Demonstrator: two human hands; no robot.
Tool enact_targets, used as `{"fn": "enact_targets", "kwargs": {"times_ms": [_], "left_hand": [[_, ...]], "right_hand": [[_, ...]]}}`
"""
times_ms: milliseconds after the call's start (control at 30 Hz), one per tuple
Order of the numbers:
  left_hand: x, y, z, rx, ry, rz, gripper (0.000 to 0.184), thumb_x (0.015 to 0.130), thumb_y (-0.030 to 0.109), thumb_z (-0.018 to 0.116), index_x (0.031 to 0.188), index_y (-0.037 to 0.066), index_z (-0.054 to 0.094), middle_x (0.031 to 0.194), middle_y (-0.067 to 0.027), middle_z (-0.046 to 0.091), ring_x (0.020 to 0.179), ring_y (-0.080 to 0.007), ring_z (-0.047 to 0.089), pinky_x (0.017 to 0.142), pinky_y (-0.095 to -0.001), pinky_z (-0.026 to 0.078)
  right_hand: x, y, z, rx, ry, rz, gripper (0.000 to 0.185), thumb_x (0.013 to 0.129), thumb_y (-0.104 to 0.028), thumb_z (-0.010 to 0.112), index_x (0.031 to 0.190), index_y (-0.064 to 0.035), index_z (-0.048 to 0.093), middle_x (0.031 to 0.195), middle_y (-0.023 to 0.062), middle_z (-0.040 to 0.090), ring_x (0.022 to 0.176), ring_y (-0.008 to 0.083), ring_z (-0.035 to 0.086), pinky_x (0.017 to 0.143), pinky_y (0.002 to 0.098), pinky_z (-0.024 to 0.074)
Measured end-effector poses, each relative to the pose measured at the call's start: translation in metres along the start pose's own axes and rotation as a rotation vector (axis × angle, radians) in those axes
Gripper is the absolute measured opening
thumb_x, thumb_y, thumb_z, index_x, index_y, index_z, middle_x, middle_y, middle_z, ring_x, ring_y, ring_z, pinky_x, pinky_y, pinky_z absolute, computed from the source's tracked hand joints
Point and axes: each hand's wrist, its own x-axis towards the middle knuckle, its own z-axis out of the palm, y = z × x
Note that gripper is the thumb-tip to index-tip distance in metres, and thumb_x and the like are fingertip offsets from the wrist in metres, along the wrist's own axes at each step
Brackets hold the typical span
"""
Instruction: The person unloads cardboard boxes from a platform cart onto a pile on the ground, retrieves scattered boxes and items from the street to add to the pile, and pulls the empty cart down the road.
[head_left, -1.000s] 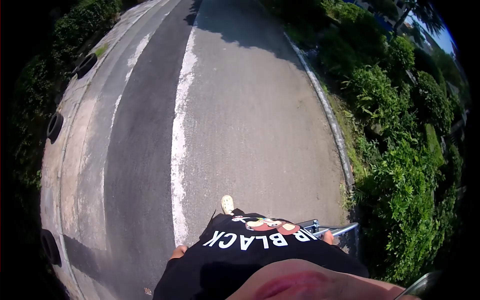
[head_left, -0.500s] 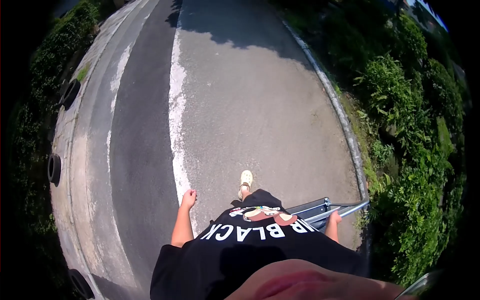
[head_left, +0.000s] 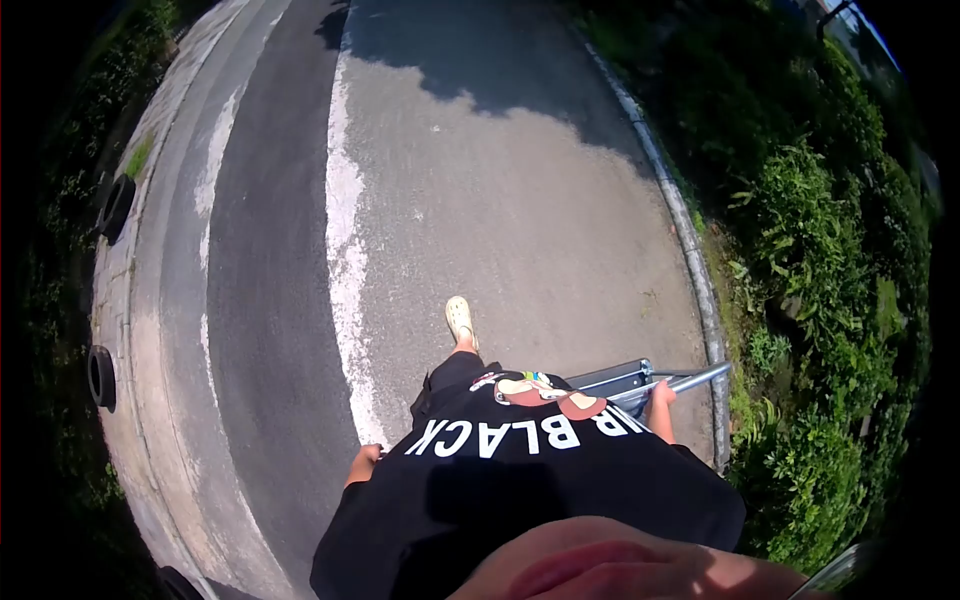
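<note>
My right hand (head_left: pixel 661 393) is closed round a silver tubular metal frame (head_left: pixel 702 379), which sticks out beside my body on the right. A flat grey part of the frame shows just left of that hand. My left hand (head_left: pixel 368 456) hangs low at the left edge of my black shirt (head_left: pixel 590 490), its fingers curled and nothing visible in them. One foot in a cream clog (head_left: pixel 459 318) is forward on the grey road (head_left: pixel 520 220); the other foot is hidden.
A worn white line (head_left: pixel 345 230) runs along the road beside a dark asphalt strip (head_left: pixel 265 230). A kerb (head_left: pixel 680 215) and green bushes (head_left: pixel 820 250) border the right. Black tyres (head_left: pixel 101 376) stand along the left edge. Tree shadow covers the road farther ahead.
My left hand has swung back toward my body. The clog foot in front has changed position, and the metal frame sits higher in view. Tyres and road edges have shifted with my movement.
</note>
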Motion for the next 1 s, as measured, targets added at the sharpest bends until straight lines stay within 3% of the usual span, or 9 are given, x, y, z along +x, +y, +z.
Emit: {"fn": "enact_targets", "kwargs": {"times_ms": [167,267,300,367,433,500,567,767,1000], "left_hand": [[0.068,0.306,-0.003,0.044,-0.051,0.033,0.036,0.095,0.027,0.048,0.125,0.008,0.054,0.123,-0.0141,0.061,0.101,-0.0295,0.064,0.079,-0.0494,0.051],[0.091,0.521,0.004,0.176,0.106,0.426,0.028,0.093,0.027,0.048,0.102,0.003,0.06,0.087,-0.0128,0.066,0.067,-0.0242,0.065,0.052,-0.0374,0.049],[0.082,0.597,0.009,0.253,0.086,0.484,0.032,0.096,0.031,0.049,0.117,0.008,0.056,0.106,-0.0127,0.066,0.085,-0.0248,0.067,0.069,-0.0411,0.052],[0.072,0.733,0.024,0.164,0.04,0.782,0.024,0.094,0.022,0.052,0.101,0.001,0.061,0.082,-0.0115,0.065,0.063,-0.02,0.064,0.05,-0.0333,0.048],[0.091,0.85,0.039,0.121,0.019,1.096,0.023,0.096,0.021,0.053,0.105,0.001,0.061,0.084,-0.0119,0.066,0.067,-0.0205,0.064,0.054,-0.0333,0.05],[0.088,0.944,0.045,0.213,0.003,1.113,0.029,0.096,0.026,0.054,0.11,0.001,0.058,0.089,-0.0123,0.066,0.071,-0.0194,0.064,0.058,-0.032,0.05],[0.096,1.006,0.051,0.297,-0.024,1.114,0.035,0.097,0.03,0.054,0.114,0.0,0.056,0.093,-0.0126,0.066,0.076,-0.0184,0.065,0.062,-0.0308,0.051],[0.134,1.081,0.024,0.383,-0.092,0.287,0.031,0.097,0.03,0.05,0.118,0.008,0.054,0.108,-0.0154,0.066,0.088,-0.0283,0.066,0.073,-0.0447,0.052],[0.19,1.169,-0.019,0.042,0.038,0.132,0.03,0.095,0.027,0.05,0.116,0.006,0.055,0.107,-0.0158,0.066,0.088,-0.0305,0.066,0.077,-0.047,0.051]], "right_hand": [[-0.052,-0.119,0.169,-0.126,-0.032,-0.032,0.045,0.085,-0.019,0.064,0.11,0.0161,0.054,0.092,0.0209,0.066,0.059,0.026,0.065,0.049,0.0362,0.0532],[-0.074,-0.18,0.264,-0.104,-0.096,-0.116,0.041,0.085,-0.02,0.064,0.103,0.0168,0.057,0.091,0.0226,0.066,0.061,0.0268,0.067,0.051,0.037,0.0551],[-0.064,-0.192,0.299,-0.143,-0.127,-0.143,0.04,0.086,-0.021,0.064,0.099,0.0162,0.059,0.089,0.0221,0.067,0.061,0.0264,0.067,0.052,0.0375,0.055],[-0.068,-0.223,0.37,-0.053,-0.187,-0.123,0.038,0.087,-0.028,0.059,0.088,0.0094,0.063,0.075,0.0148,0.066,0.063,0.0238,0.066,0.057,0.0406,0.0519],[-0.092,-0.276,0.435,-0.094,-0.165,-0.136,0.03,0.09,-0.019,0.057,0.092,0.0111,0.057,0.069,0.016,0.061,0.049,0.0259,0.062,0.048,0.0378,0.0539],[-0.091,-0.3,0.514,0.306,-0.274,-0.087,0.021,0.093,-0.018,0.053,0.087,0.0015,0.047,0.062,0.0107,0.051,0.044,0.0215,0.055,0.043,0.0364,0.0518],[-0.117,-0.347,0.581,0.368,-0.259,-0.057,0.022,0.092,-0.019,0.053,0.092,0.0023,0.046,0.064,0.0108,0.053,0.045,0.0217,0.056,0.043,0.0364,0.0517],[-0.138,-0.481,0.791,0.289,-0.199,0.048,0.025,0.093,-0.021,0.054,0.087,0.0018,0.047,0.065,0.0113,0.055,0.049,0.0216,0.06,0.042,0.0367,0.0513],[-0.167,-0.628,1.016,0.178,-0.236,-0.034,0.029,0.087,-0.016,0.056,0.087,0.0125,0.052,0.064,0.0155,0.059,0.051,0.024,0.062,0.046,0.0352,0.0534]]}}
